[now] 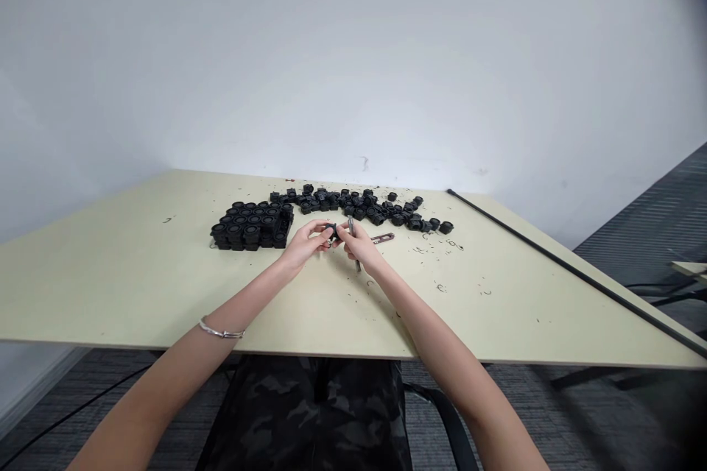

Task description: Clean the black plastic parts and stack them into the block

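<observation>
Near field: camouflage trousers [309, 412] at lower centre, under the near edge of a pale-yellow laminate tabletop [138, 287]; black strap or chair arm [447, 419] at lower R; grey carpet [110, 383] w/ black cable [71, 412] at lower L. Both forearms reach over the near edge; silver bangle [221, 331] on L wrist. L hand [305, 244] and R hand [359, 244] are held close together, mid-table. Grip: both hands closed in, not open. L fingers pinch a small black plastic part [331, 232], located between the hands, partly hidden by fingers. R hand holds a slim metal tool [352, 235], tip end at the part; exact tool type can't be told. Just R of R hand, a flat slotted metal strip [382, 238] lies on the tabletop. Small dark plastic curls [442, 287] are scattered mainly R of hands. Just beyond L hand: tightly packed block of black units [251, 226]. Far side: loose curved row of black parts [353, 204], running behind both hands, near far edge. Hands are well apart from the near edge, and from the L and R table edges. Long black rod [574, 272] runs along R edge. Beyond: plain white wall [353, 51]; part of another table [688, 270] at far R.
</observation>
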{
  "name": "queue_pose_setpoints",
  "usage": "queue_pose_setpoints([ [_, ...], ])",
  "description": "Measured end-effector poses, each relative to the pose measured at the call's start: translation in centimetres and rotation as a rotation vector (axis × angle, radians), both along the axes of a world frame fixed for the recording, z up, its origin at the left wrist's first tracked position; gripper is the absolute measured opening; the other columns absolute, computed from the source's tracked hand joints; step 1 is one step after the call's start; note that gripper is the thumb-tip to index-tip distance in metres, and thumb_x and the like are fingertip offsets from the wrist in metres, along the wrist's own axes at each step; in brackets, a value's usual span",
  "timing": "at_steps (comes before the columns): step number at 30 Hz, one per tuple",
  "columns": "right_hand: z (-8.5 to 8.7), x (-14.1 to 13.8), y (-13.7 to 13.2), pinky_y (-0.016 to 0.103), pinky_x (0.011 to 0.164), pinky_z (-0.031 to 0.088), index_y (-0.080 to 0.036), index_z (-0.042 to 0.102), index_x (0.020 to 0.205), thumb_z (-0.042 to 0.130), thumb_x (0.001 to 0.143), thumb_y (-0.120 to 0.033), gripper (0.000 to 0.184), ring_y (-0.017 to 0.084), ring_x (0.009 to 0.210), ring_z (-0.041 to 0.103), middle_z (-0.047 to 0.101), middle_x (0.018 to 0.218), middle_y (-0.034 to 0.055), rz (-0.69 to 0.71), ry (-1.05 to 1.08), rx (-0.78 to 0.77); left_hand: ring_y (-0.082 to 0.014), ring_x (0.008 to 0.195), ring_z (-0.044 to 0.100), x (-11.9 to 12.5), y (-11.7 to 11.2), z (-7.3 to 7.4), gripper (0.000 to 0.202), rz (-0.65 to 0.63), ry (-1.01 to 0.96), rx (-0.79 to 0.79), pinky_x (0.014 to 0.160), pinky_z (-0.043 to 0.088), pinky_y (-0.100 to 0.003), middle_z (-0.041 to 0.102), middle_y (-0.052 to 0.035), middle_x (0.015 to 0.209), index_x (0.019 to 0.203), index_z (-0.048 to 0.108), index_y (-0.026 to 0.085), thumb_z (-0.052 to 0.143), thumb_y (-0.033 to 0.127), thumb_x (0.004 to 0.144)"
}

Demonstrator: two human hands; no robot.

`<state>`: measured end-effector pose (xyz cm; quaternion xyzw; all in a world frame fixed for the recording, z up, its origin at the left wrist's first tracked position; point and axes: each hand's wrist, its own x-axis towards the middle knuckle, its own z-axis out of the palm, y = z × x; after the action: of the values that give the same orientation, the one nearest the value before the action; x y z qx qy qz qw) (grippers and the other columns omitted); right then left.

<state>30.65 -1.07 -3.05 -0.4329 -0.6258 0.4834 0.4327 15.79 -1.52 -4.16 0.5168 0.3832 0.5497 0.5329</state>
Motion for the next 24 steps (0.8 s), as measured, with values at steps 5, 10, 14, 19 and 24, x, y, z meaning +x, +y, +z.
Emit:
queue_pose_setpoints([
  [5, -0.05, -0.03, -0.17, 0.025, 0.06, 0.041, -0.022, 0.051, 0.098, 0.054, 0.078, -0.03, 0.022, 0.012, 0.068, 0.05, 0.059, 0.086, 0.0003, -0.026, -0.162, 0.397, -0.0073, 0.052, 0.053, -0.09, 0.16, 0.17, 0.037, 0.033, -0.054, -0.142, 0.053, 0.042, -0.02, 0.059, -0.0013, 0.067, 0.082, 0.06, 0.014, 0.068, 0.048, 0.07],
  [10, -0.17, -0.18, -0.31, 0.027, 0.068, 0.042, -0.02, 0.056, 0.088, 0.045, 0.072, -0.01, 0.021, 0.015, 0.083, 0.052, 0.057, 0.098, 0.005, 0.047, -0.185, 0.635, -0.0074, 0.043, 0.045, -0.16, 0.2, 0.22, 0.038, 0.029, -0.063, -0.204, 0.044, 0.034, -0.02, 0.052, 0.0003, 0.051, 0.072, 0.058, 0.014, 0.064, 0.051, 0.072],
  [14, -0.26, -0.07, -0.08, 0.03, 0.074, 0.042, -0.018, 0.053, 0.056, 0.038, 0.063, -0.004, 0.022, 0.016, 0.087, 0.054, 0.057, 0.096, 0.0065, 0.056, -0.111, 0.687, -0.0071, 0.039, 0.041, 0.0, 0.08, 0.28, 0.037, 0.008, -0.045, -0.283, 0.039, 0.028, -0.02, 0.05, 0.0011, 0.046, 0.068, 0.058, 0.014, 0.064, 0.051, 0.071],
  [19, -0.4, 0.19, 0.24, 0.032, 0.076, 0.042, -0.019, 0.046, 0.045, 0.038, 0.057, -0.005, 0.02, 0.017, 0.084, 0.056, 0.064, 0.086, 0.0044, 0.002, 0.01, 0.558, -0.0071, 0.04, 0.043, -0.02, 0.19, 0.12, 0.037, -0.025, -0.074, -0.34, 0.04, 0.031, -0.019, 0.052, 0.0012, 0.048, 0.073, 0.06, 0.015, 0.065, 0.051, 0.07],
  [24, -0.28, 0.36, 0.5, 0.024, 0.056, 0.038, -0.019, 0.059, 0.067, 0.047, 0.066, -0.016, 0.012, 0.012, 0.063, 0.049, 0.062, 0.084, 0.002, -0.221, 0.159, 0.301, -0.0066, 0.043, 0.047, -0.32, 0.54, -0.18, 0.035, -0.052, -0.148, -0.341, 0.044, 0.036, -0.019, 0.057, -0.0014, 0.054, 0.078, 0.06, 0.014, 0.066, 0.048, 0.071],
])
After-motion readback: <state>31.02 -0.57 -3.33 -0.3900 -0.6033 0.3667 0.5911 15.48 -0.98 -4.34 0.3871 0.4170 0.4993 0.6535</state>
